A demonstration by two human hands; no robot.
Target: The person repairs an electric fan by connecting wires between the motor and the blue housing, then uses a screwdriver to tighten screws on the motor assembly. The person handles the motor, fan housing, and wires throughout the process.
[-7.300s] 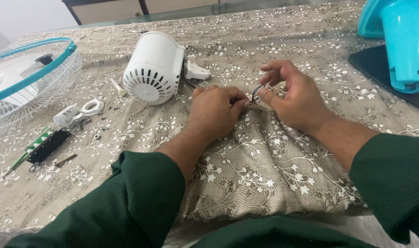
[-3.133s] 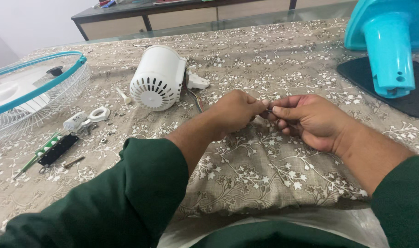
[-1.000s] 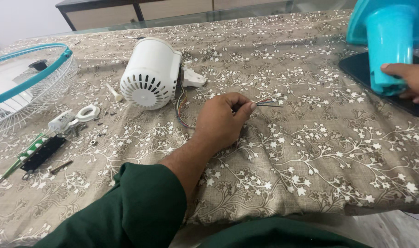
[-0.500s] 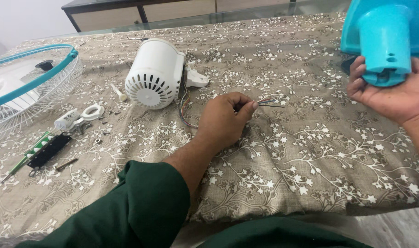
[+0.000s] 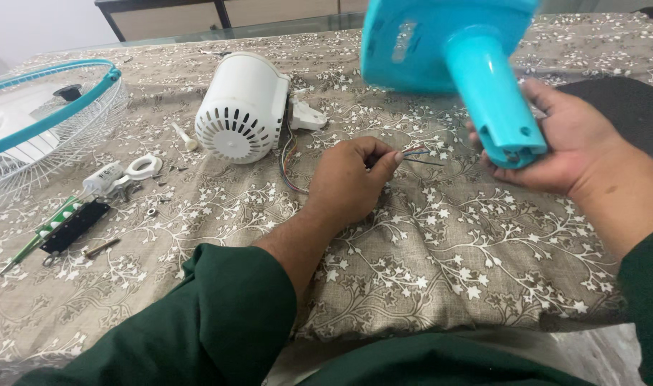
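On the table (image 5: 426, 279), the motor (image 5: 242, 107) lies between the grille (image 5: 47, 129) at left and the raised stand (image 5: 477, 78) at right, wires (image 5: 412, 154) in front.

Dark wooden bench (image 5: 219, 13), pale wall (image 5: 47, 25)

Open patterned cloth (image 5: 441, 264) near and between both arms, white motor housing (image 5: 244, 107) blocking the far middle, wire fan guard (image 5: 47, 129) closing the far left, small parts and black switch strip (image 5: 72, 225) scattered left, raised turquoise fan stand (image 5: 469, 64) filling the far right.
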